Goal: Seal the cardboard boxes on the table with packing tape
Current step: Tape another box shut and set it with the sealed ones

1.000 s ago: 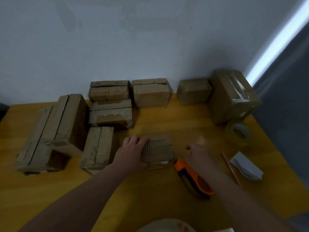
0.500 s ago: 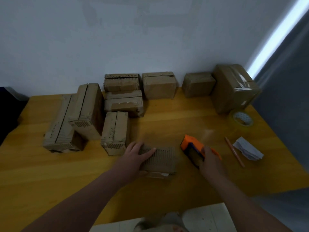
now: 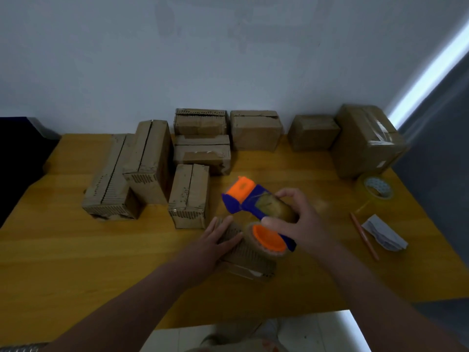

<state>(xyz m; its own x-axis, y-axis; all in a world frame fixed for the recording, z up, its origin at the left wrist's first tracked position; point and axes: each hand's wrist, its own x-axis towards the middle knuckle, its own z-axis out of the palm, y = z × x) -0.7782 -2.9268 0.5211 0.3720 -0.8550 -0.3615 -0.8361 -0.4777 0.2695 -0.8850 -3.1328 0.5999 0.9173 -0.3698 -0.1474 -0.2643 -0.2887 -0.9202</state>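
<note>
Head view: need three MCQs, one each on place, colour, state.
1. Where is the loose clear tape roll?
A. on the stacked boxes at left
B. on the right side of the yellow wooden table, near the large taped cardboard box
C. on the floor

2. The plastic tape dispenser in the right hand is
A. green and black
B. all white
C. orange and blue

3. The left hand
A. lies flat on the small corrugated cardboard box
B. grips a pencil
C. hangs off the table edge

Answers: 1 B, the roll sits just in front of that box. 2 C, orange head and hub, blue frame. 3 A, straight fingers rest on the box top.
</note>
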